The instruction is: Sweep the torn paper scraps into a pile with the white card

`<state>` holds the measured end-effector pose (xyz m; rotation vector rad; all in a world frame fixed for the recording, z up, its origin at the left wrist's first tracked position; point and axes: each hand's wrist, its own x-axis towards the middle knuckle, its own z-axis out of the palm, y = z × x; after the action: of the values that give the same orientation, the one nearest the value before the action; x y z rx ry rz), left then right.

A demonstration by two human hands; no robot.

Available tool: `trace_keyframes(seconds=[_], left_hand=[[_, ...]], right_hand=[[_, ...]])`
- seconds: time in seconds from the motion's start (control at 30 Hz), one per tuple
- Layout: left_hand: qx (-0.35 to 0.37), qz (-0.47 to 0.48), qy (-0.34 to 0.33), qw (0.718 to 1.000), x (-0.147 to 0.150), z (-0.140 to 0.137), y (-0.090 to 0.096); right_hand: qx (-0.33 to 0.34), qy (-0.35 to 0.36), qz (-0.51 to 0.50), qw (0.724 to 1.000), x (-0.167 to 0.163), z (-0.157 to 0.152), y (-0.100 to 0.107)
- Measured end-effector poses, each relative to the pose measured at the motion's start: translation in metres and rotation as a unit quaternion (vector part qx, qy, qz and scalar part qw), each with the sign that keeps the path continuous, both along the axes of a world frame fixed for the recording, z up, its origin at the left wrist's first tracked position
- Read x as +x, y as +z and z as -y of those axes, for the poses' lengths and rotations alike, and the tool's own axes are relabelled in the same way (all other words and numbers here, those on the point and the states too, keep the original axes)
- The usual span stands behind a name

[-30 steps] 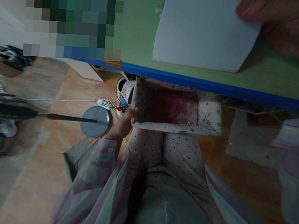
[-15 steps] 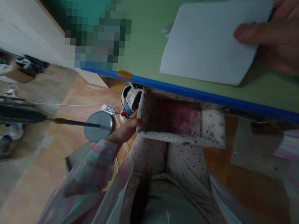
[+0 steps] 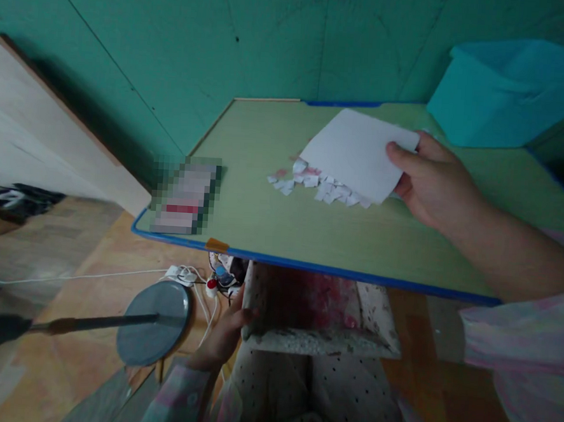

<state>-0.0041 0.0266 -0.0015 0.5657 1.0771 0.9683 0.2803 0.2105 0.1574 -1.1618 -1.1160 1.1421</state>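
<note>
My right hand [image 3: 430, 172] grips a white sheet of stiff paper or card [image 3: 357, 152] by its right side, thumb on top. Small torn scraps of white paper [image 3: 333, 192], some with pink on them, lie on the green tabletop [image 3: 262, 219] along the card's lower left edge. Below the table's front edge, my left hand [image 3: 227, 325] holds the left wall of a patterned fabric box [image 3: 321, 345], with the fingers partly hidden. The inside of the box is stained red, and it sits above my lap.
A teal bin or bag [image 3: 509, 94] stands at the table's back right. A blurred-out flat item [image 3: 184, 199] lies at the left end. On the floor are a round grey stand base [image 3: 153, 324] with a pole, a power strip [image 3: 182, 274] and cables.
My view has tilted up, showing more of the table, the scraps and the teal bin. My right hand with the card is now lower over the scraps. My left hand stays on the box.
</note>
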Motion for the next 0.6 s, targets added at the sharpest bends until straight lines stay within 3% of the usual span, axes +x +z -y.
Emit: trace_keyframes(seconds=[0.23,0.33,0.6], left_hand=[[-0.037,0.000,0.020,0.999,0.003,-0.007,-0.020],[-0.020,0.013,0.023,0.999,0.006,-0.008,-0.025],[-0.060,-0.047,0.016,0.997,0.008,-0.022,-0.008]], right_hand=[[0.045,0.059,0.111,0.991,0.004,0.007,-0.009],[0.077,0.057,0.156,0.983,0.005,0.013,-0.007],[0.092,0.051,0.215,0.971,0.011,0.025,-0.005]])
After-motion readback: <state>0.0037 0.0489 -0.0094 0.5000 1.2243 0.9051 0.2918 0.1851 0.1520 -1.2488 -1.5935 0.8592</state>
